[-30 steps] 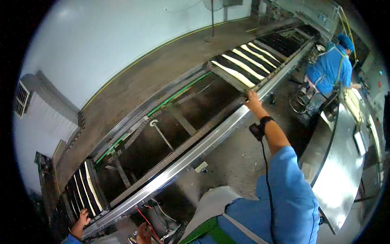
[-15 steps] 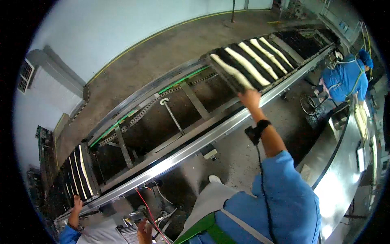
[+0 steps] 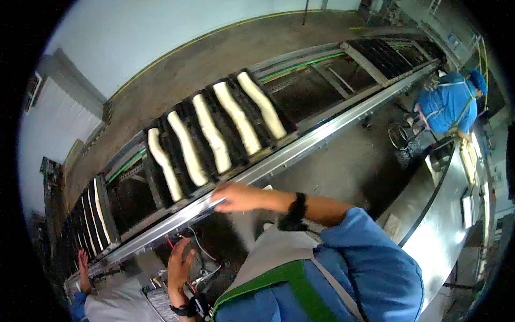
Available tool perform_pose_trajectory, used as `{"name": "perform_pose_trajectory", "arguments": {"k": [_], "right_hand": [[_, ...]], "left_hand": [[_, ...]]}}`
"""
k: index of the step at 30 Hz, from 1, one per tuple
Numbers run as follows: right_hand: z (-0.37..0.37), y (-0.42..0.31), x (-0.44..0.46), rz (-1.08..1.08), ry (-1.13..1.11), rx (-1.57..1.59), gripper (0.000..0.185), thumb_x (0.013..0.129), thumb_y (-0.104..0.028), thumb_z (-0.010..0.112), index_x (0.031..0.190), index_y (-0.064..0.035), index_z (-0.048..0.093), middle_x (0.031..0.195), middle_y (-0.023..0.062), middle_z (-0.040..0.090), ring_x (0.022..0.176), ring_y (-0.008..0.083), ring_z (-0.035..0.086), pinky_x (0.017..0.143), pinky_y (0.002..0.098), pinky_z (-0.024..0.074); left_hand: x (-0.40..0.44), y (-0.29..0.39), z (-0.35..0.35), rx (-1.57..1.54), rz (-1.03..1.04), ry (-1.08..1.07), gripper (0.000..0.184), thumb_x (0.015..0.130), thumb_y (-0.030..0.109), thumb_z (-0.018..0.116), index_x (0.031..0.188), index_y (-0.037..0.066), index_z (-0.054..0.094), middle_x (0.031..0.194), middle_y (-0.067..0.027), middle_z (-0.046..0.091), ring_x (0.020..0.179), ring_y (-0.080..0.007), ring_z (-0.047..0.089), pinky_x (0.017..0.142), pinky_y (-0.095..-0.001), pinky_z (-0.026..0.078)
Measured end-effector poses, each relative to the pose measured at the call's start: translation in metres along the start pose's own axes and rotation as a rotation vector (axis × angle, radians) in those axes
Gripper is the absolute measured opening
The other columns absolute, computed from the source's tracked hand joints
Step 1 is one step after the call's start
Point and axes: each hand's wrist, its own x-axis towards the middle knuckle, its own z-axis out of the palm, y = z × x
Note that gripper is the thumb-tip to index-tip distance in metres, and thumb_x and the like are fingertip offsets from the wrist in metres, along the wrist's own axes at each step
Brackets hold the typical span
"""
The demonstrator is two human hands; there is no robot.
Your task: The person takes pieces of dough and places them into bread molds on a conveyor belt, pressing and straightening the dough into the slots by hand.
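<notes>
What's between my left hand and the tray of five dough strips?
In the head view, the shiny metal rail runs between your left hand and the tray; some wires show nearby.

Co-worker (image 3: 441, 110) in blue cap (image 3: 477, 81) beside metal table (image 3: 432, 249); pale wall (image 3: 155, 29).

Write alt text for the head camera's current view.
Five pale, dough-like strips lie on a black tray on a long conveyor; the wearer's right hand is at its metal rail. The left hand is open. At right, someone in blue is beside a metal table.
</notes>
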Motion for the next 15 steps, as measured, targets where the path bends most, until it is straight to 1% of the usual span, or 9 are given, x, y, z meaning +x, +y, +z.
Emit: {"name": "perform_pose_trajectory", "arguments": {"k": [2, 4, 6, 7, 9, 11, 12, 14, 15], "right_hand": [[-0.035, 0.012, -0.035, 0.078, 0.142, 0.038, 0.027, 0.076, -0.023, 0.053, 0.094, -0.0037, 0.054, 0.089, 0.0140, 0.057, 0.083, 0.0271, 0.054, 0.072, 0.0355, 0.0426], [-0.069, 0.035, -0.072, 0.160, 0.272, -0.106, 0.025, 0.077, -0.023, 0.052, 0.092, -0.0035, 0.054, 0.085, 0.0129, 0.058, 0.079, 0.0259, 0.056, 0.071, 0.0348, 0.0430], [-0.097, 0.055, -0.109, 0.308, 0.427, -0.069, 0.022, 0.077, -0.018, 0.052, 0.093, -0.0038, 0.054, 0.089, 0.0101, 0.058, 0.080, 0.0237, 0.057, 0.069, 0.0317, 0.0448], [-0.106, 0.064, -0.118, 0.322, 0.451, -0.090, 0.022, 0.077, -0.018, 0.052, 0.093, -0.0038, 0.054, 0.089, 0.0101, 0.058, 0.080, 0.0237, 0.057, 0.069, 0.0317, 0.0448], [-0.120, 0.078, -0.153, 0.575, 0.481, -0.233, 0.022, 0.076, -0.015, 0.053, 0.095, -0.0037, 0.054, 0.088, 0.0112, 0.059, 0.077, 0.0244, 0.058, 0.066, 0.0311, 0.0457], [-0.117, 0.103, -0.182, 0.566, 0.547, -0.329, 0.023, 0.077, -0.020, 0.052, 0.094, -0.0058, 0.056, 0.088, 0.0125, 0.058, 0.077, 0.0260, 0.057, 0.066, 0.0331, 0.0454], [-0.114, 0.109, -0.191, 0.514, 0.552, -0.454, 0.023, 0.077, -0.022, 0.052, 0.093, -0.0065, 0.056, 0.088, 0.0128, 0.058, 0.077, 0.0267, 0.057, 0.066, 0.0340, 0.0453], [-0.103, 0.103, -0.196, 0.704, 0.536, -0.401, 0.023, 0.077, -0.024, 0.051, 0.090, -0.0067, 0.057, 0.087, 0.0129, 0.058, 0.076, 0.0282, 0.056, 0.065, 0.0359, 0.0445], [-0.097, 0.098, -0.196, 0.708, 0.531, -0.392, 0.022, 0.077, -0.023, 0.051, 0.090, -0.0066, 0.057, 0.086, 0.0125, 0.058, 0.075, 0.0285, 0.056, 0.065, 0.0362, 0.0444]], "left_hand": [[-0.001, 0.003, 0.002, -0.018, 0.012, -0.002, 0.033, 0.076, 0.017, 0.053, 0.105, 0.003, 0.048, 0.107, -0.0153, 0.050, 0.102, -0.0290, 0.045, 0.085, -0.0330, 0.034], [-0.002, -0.004, 0.005, -0.061, 0.098, 0.001, 0.032, 0.078, 0.020, 0.051, 0.106, 0.003, 0.048, 0.106, -0.0157, 0.050, 0.101, -0.0297, 0.045, 0.085, -0.0325, 0.034], [-0.009, -0.035, 0.013, -0.112, 0.008, -0.008, 0.031, 0.078, 0.017, 0.051, 0.105, 0.003, 0.048, 0.106, -0.0158, 0.050, 0.101, -0.0297, 0.046, 0.085, -0.0323, 0.034], [-0.007, -0.035, 0.017, -0.180, 0.015, 0.004, 0.031, 0.078, 0.014, 0.051, 0.106, 0.002, 0.047, 0.106, -0.0153, 0.050, 0.101, -0.0286, 0.046, 0.085, -0.0320, 0.035], [-0.003, -0.042, 0.021, -0.178, 0.042, -0.010, 0.031, 0.077, 0.010, 0.052, 0.106, 0.000, 0.046, 0.106, -0.0140, 0.050, 0.101, -0.0262, 0.047, 0.084, -0.0315, 0.036], [0.007, -0.043, 0.024, -0.174, 0.127, -0.053, 0.033, 0.077, 0.011, 0.053, 0.107, 0.001, 0.046, 0.106, -0.0124, 0.051, 0.100, -0.0241, 0.047, 0.084, -0.0312, 0.036], [0.010, -0.052, 0.025, -0.130, 0.038, -0.123, 0.032, 0.076, 0.012, 0.054, 0.106, 0.003, 0.047, 0.105, -0.0133, 0.051, 0.099, -0.0270, 0.048, 0.083, -0.0326, 0.037], [-0.005, 0.030, -0.002, -0.690, -0.448, -0.287, 0.050, 0.083, 0.019, 0.046, 0.127, 0.008, 0.023, 0.127, -0.0110, 0.030, 0.112, -0.0228, 0.034, 0.091, -0.0345, 0.030], [0.007, 0.024, 0.002, -0.668, -0.414, -0.329, 0.050, 0.083, 0.019, 0.046, 0.127, 0.008, 0.023, 0.127, -0.0110, 0.030, 0.112, -0.0228, 0.034, 0.091, -0.0345, 0.030]]}}
